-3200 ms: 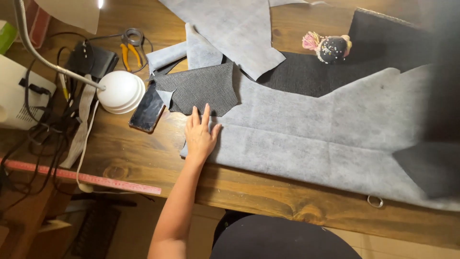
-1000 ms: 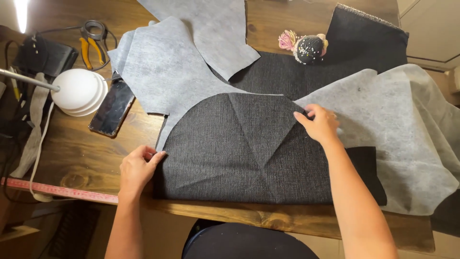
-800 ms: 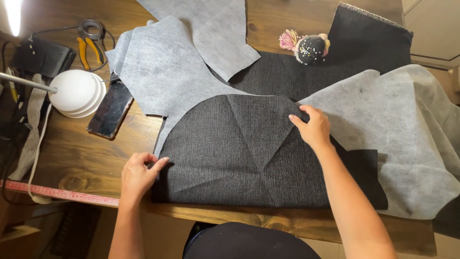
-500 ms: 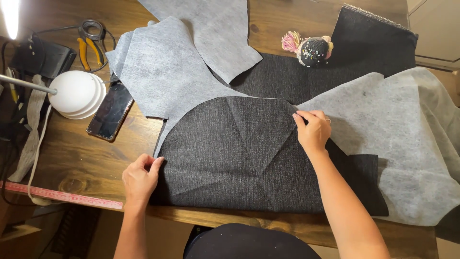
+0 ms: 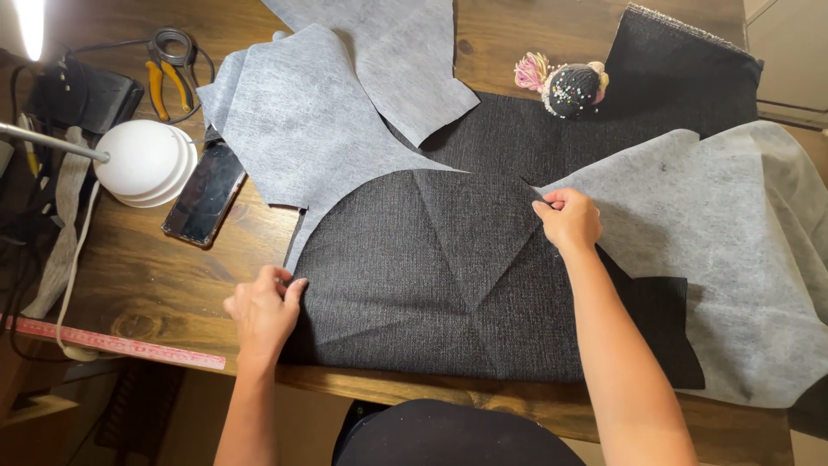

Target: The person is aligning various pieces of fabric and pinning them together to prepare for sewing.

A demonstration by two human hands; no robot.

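A curved piece of dark charcoal fabric (image 5: pixel 431 267) lies flat on the wooden table (image 5: pixel 164 276), over light grey interfacing. My left hand (image 5: pixel 263 311) grips the fabric's lower left edge near the table's front. My right hand (image 5: pixel 567 220) pinches the fabric's upper right edge, where a large light grey sheet (image 5: pixel 724 242) meets it. Creases run across the dark piece in a star shape.
More grey interfacing pieces (image 5: pixel 319 112) lie at the back. A round pincushion (image 5: pixel 569 86) sits on dark cloth. At left are a white lamp head (image 5: pixel 142 160), a phone (image 5: pixel 205 194), orange pliers (image 5: pixel 164 82) and a red measuring tape (image 5: pixel 112 341).
The dark fabric now lies spread where grey interfacing lay before. In the last second my left hand slid down along the fabric's left edge; my right hand shifted slightly right along its top edge.
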